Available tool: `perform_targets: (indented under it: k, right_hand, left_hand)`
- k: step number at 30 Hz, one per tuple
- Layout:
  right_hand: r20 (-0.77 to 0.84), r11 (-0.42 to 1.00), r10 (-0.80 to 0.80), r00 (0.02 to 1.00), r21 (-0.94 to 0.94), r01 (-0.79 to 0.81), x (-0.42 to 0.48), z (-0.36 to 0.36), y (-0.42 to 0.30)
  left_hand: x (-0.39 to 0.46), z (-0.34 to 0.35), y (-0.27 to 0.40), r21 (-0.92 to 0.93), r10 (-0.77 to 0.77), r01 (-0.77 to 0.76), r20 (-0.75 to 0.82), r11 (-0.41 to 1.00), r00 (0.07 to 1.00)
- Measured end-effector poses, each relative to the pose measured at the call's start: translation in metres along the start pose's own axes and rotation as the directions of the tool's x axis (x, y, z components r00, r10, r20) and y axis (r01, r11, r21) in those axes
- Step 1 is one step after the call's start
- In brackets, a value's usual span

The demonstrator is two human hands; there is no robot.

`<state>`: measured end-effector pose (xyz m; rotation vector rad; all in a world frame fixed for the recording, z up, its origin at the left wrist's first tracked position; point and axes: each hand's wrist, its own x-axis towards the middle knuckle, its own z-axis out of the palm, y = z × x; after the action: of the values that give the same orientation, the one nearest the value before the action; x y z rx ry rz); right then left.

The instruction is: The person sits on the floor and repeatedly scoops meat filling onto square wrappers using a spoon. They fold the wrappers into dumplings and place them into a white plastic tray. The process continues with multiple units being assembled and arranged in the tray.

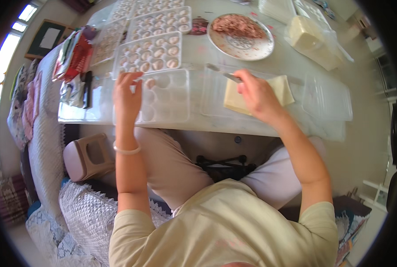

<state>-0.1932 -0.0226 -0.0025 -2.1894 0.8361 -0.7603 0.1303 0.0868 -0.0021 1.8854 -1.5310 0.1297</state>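
My left hand (129,88) is over the left side of a clear plastic tray (171,115) with round compartments; whether its fingertips hold anything is hidden. One wrapped dumpling (150,83) sits in a back-row compartment beside it. My right hand (256,91) grips a narrow metal utensil (223,72), its tip pointing back and left. Below that hand, a stack of pale dough wrappers (235,98) lies on a flat clear plastic tray (213,103). Farther back stands a patterned plate (240,50) with minced meat filling (238,26) along its far side.
Trays of filled dumplings (158,21) extend behind the left tray, another filled tray (147,55) being nearest. A bagged block of wrappers (305,33) is at the back right, a clear lid (326,100) at the right. A red basket (76,55) stands at the left.
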Motion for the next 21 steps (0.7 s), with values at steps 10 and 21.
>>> perform_targets:
  k: [10,21]
  right_hand:
    - [0.149,0.985,0.064,0.987,-0.171,-0.038,-0.002,0.020,0.009]
    - [0.157,0.993,0.116,0.981,0.013,-0.120,-0.001,0.016,0.008]
  left_hand:
    - [-0.019,-0.016,0.094,-0.462,0.125,-0.025,0.187,0.887,0.974]
    - [-0.037,0.011,0.120,-0.630,0.160,0.205,0.473,0.749,0.867]
